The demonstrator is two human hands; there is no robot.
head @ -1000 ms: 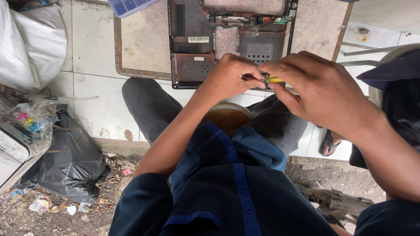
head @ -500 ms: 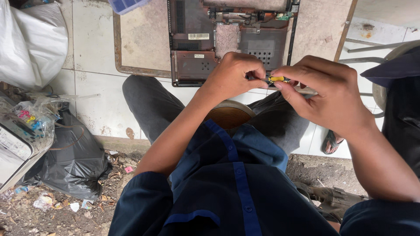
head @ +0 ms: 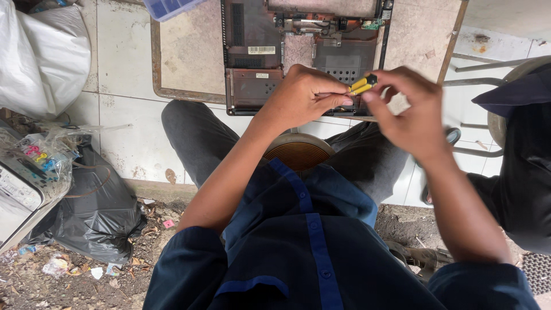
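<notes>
Small yellow-handled tool (head: 360, 85) held above counter's near edge, over the opened laptop base (head: 304, 54). Left hand (head: 304, 97) pinches its lower end; right hand (head: 410, 112) fingertips pinch the dark tip. Axis slants up-right.

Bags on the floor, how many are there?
3, all on the left: a white bag at the top, a clear bag below it, and a black bag under that. More may lie outside the view.

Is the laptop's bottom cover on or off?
Partly off: the laptop lies underside up, and the upper part shows bare metal, cables and a green board. Lower panels remain on.
</notes>
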